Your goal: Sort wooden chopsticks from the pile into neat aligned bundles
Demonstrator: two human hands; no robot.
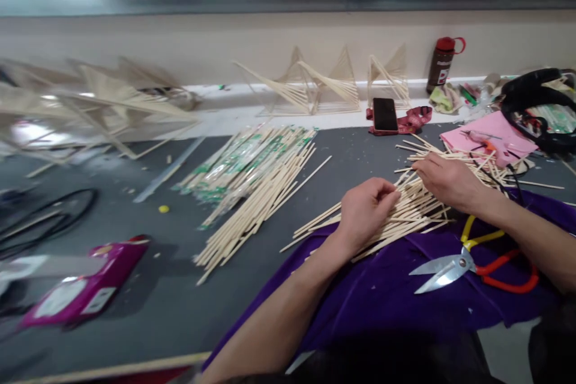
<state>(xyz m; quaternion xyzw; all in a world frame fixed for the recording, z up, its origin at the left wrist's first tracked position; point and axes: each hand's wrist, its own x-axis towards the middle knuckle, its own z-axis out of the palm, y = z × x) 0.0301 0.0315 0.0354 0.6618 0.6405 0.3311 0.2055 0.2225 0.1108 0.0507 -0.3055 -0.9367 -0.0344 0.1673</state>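
A loose pile of thin pale wooden sticks (416,207), like round disposable chopsticks, lies on purple cloth (360,294) in front of me. My left hand (366,210) is over its left side, thumb and fingers pinched together. Just beyond, my right hand (450,180) also has its fingers closed, above the far part of the pile. Something thin and pale shows between the two hands, too small to make out. Open-bladed scissors (463,263) with one yellow and one red handle lie on the cloth below my right forearm.
Paper-and-plastic-wrapped chopsticks (247,162) and bare sticks (256,216) lie mid-table. Twisted stick models (333,87) stand along the wall. At the right are a phone (385,115), a bottle (440,66), pink paper (517,138) and a pink glue gun (488,141). A magenta packet (103,282) lies left.
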